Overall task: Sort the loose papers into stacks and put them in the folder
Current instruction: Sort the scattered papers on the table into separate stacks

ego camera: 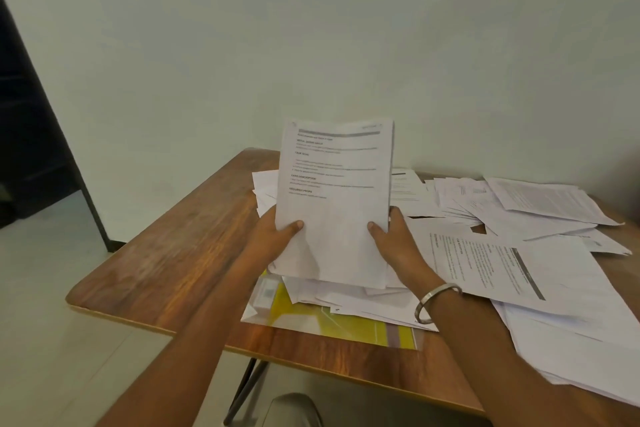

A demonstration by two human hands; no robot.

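Wooden table (180,253) against a plain wall, papers everywhere. Your left hand (273,239) and right hand (398,239) pinch the upright stack (334,204) by its lower sides, long axis vertical; the yellow folder (332,322) lies directly underneath, slightly nearer you.

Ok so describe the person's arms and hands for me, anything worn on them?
Both forearms are bare, with no sleeves in view and no gloves. The right hand has a plain silver metal bangle around its wrist. The left hand and its wrist carry nothing; no rings show on the visible fingers.
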